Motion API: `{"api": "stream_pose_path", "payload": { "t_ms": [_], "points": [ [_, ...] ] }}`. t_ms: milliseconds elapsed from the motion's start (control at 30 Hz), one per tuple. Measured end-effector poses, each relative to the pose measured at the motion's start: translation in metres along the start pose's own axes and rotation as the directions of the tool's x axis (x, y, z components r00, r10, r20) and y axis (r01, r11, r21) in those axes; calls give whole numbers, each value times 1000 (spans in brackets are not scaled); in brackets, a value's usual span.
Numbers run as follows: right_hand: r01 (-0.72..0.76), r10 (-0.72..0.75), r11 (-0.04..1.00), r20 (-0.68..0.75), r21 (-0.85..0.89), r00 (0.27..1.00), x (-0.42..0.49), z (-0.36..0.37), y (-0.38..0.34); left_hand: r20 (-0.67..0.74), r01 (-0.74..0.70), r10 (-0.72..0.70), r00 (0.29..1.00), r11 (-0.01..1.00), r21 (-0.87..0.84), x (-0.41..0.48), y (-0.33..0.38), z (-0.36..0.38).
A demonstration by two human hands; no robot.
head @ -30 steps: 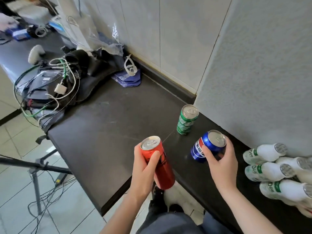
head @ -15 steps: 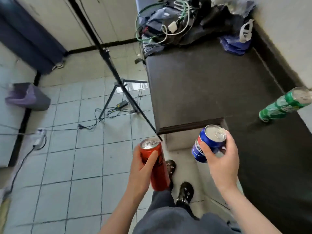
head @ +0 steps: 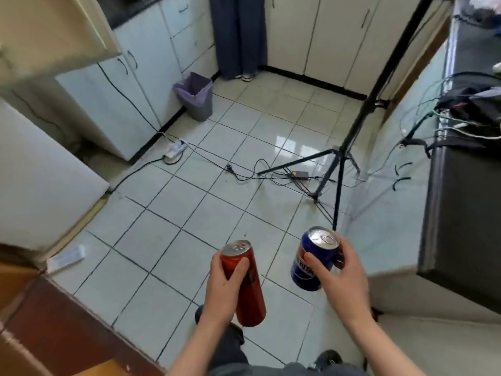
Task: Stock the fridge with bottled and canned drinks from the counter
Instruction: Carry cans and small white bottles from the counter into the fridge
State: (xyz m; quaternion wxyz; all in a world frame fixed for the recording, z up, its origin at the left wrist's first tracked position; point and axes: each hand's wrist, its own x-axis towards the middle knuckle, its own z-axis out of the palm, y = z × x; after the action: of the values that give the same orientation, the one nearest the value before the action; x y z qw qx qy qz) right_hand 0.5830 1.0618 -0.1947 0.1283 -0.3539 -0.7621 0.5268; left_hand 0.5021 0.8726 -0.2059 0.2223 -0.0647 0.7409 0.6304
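Note:
My left hand (head: 221, 289) grips a tall slim red can (head: 248, 291) upright, low in the middle of the view. My right hand (head: 343, 278) grips a shorter blue can (head: 311, 260) just to its right, a little higher. Both cans hang over the tiled floor, apart from each other. The white fridge (head: 38, 183) stands at the left edge; its door (head: 51, 33) swings open at the top left. The dark counter (head: 466, 218) runs down the right edge. The fridge's inside is hidden from here.
A black tripod (head: 339, 164) stands on the tiles right of centre, with cables and a power strip (head: 176, 149) trailing across the floor. A grey bin (head: 195, 96) with a purple liner sits by white cabinets. Wires and bags crowd the counter's far end. A wooden ledge fills the bottom left.
I have turned left, away from the counter. The green can and the white bottles have left the view, and the fridge has come in at the left. Both hands still hold their cans.

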Motion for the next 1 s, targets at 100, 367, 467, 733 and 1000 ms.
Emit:
{"api": "stream_pose_path", "payload": {
  "t_ms": [100,367,467,733,1000],
  "points": [
    [93,-93,996,122,12,988,10,82,-41,-55,-30,28,998,999,-37,31,11,-76],
    [267,-257,963,374,26,891,13,256,-141,-368,-79,1,930,977,-197,72,17,-252],
    [314,-290,949,448,22,845,14,301,-165,-464,-99,-32,885,962,-255,79,10,-299],
    [421,-312,907,707,22,634,25,466,-222,-704,-147,-184,686,913,-381,100,-6,-404],
    [468,-349,875,831,124,432,54,648,-312,-780,-146,-255,571,904,-402,185,20,-528]
  ]
}}
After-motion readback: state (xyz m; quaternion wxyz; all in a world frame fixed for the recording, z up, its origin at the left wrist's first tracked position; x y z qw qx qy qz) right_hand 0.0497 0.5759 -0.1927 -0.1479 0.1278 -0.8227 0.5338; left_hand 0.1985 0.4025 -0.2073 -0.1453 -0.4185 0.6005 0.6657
